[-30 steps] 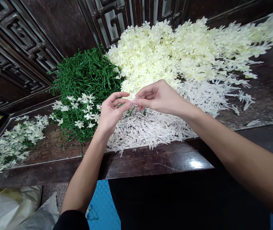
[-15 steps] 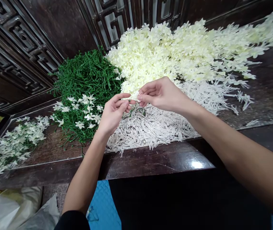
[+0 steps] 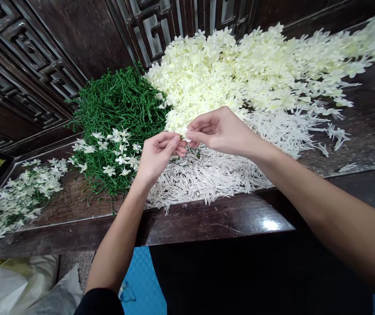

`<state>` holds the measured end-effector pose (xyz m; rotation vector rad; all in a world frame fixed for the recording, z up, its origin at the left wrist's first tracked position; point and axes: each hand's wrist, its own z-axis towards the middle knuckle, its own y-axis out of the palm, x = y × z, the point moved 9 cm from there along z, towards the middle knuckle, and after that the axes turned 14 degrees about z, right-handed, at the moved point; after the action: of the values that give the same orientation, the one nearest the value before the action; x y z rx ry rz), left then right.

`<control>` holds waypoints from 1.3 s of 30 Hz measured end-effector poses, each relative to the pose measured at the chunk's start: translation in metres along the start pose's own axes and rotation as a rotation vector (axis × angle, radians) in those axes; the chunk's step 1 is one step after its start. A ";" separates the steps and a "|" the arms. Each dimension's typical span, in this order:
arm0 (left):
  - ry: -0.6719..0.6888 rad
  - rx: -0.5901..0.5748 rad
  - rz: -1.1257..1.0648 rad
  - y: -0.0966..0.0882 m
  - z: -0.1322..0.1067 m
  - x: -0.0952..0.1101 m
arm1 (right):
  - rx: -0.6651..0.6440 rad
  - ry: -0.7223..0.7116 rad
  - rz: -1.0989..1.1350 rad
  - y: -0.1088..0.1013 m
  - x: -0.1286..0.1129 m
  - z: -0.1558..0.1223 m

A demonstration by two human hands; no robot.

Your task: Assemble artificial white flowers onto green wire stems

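My left hand and my right hand meet fingertip to fingertip above the dark wooden table. Both pinch a small cream artificial flower between them; what else the left fingers hold is hidden. Under the hands lies a spread of white plastic stamen pieces. Behind them rises a big heap of cream flower petals. To the left sits a pile of green plastic stems, some with white flowers fitted on.
Finished white-flowered sprigs lie at the table's left end. A carved dark wood panel stands behind the table. Below the table's front edge are white plastic bags and a blue mat.
My hands stayed together over the stamen pieces. The left hand's fingers curled in a little and dropped slightly; the right hand shifted slightly up and right.
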<state>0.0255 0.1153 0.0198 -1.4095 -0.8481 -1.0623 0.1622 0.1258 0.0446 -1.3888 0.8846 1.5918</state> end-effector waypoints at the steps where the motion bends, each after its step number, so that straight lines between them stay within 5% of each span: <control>1: 0.001 0.000 0.003 0.000 0.000 0.000 | -0.005 -0.008 -0.007 0.001 0.000 0.000; 39: 0.100 -0.034 0.249 0.003 -0.001 0.008 | 0.032 -0.111 -0.271 0.000 -0.009 0.000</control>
<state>0.0311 0.1133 0.0266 -1.4362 -0.5677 -0.9503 0.1631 0.1244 0.0538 -1.3228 0.6246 1.4259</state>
